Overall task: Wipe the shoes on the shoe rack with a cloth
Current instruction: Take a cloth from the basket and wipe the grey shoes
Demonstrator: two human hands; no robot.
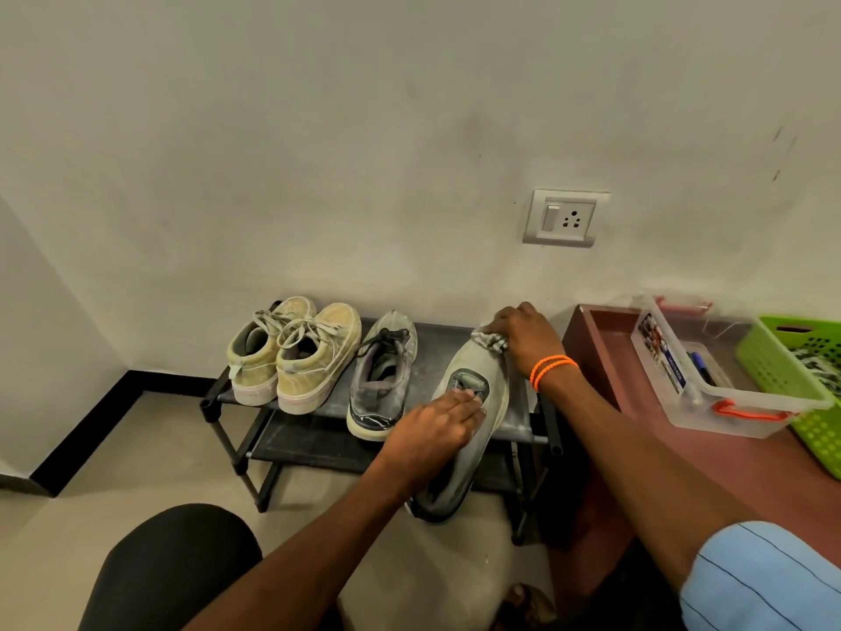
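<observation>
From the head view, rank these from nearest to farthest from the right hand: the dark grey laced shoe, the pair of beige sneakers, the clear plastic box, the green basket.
From the right hand:
1. Dark grey laced shoe, on the rack just to its left.
2. Clear plastic box, to its right on the brown surface.
3. Pair of beige sneakers at the rack's left end and green plastic basket at far right: too close to call.

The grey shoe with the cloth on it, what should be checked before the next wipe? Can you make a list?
1. Crumpled grey-white cloth gripped by the right hand: ok.
2. Cloth touching the toe of the long grey shoe: ok.
3. Left hand steadying the shoe at its opening: ok.
4. Shoe resting fully on the black shoe rack: not ok, its heel overhangs the front edge.
5. Dark grey laced sneaker clear of the wiping path: ok.
6. Shoe's sole clean: cannot tell.
</observation>
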